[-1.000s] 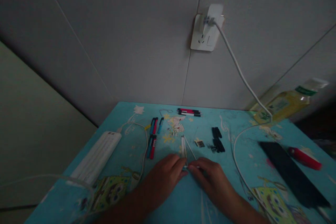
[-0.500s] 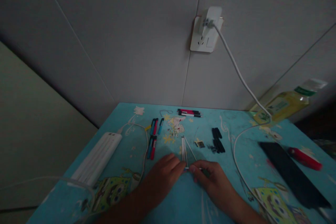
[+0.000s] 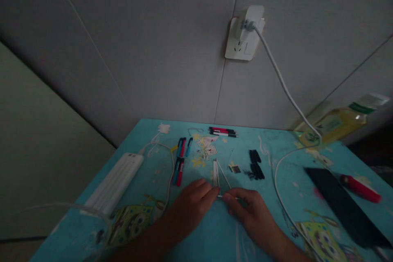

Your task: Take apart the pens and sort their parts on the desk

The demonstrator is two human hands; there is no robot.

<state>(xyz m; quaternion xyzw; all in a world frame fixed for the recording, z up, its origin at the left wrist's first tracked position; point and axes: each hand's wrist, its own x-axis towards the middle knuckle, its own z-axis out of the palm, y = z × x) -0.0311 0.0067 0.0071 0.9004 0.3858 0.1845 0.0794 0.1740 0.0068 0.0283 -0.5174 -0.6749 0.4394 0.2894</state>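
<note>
My left hand (image 3: pixel 196 202) and my right hand (image 3: pixel 250 208) meet near the front middle of the table. A thin white pen refill (image 3: pixel 220 196) lies crosswise between their fingertips; its end sticks out past my right thumb. Both hands are closed in a pinch, and the left fingertips are partly hidden. Just beyond them several slim white refills (image 3: pixel 215 174) lie side by side, one slanting away to the right. Small dark spring-like parts (image 3: pixel 250 175) and black pen grips (image 3: pixel 257 170) are to the right. Blue and red pen barrels (image 3: pixel 180 172) lie left of the refills.
Several pens (image 3: pixel 223 132) lie at the table's back edge. A white power strip (image 3: pixel 116 182) is on the left. At right are a white cable (image 3: pixel 276 172), a dark flat object (image 3: pixel 344 204), a red-handled object (image 3: pixel 359 188) and a bottle of yellow liquid (image 3: pixel 334 125).
The camera view has shifted slightly. Both hands stay in nearly the same place, with the refill still between their fingertips.
</note>
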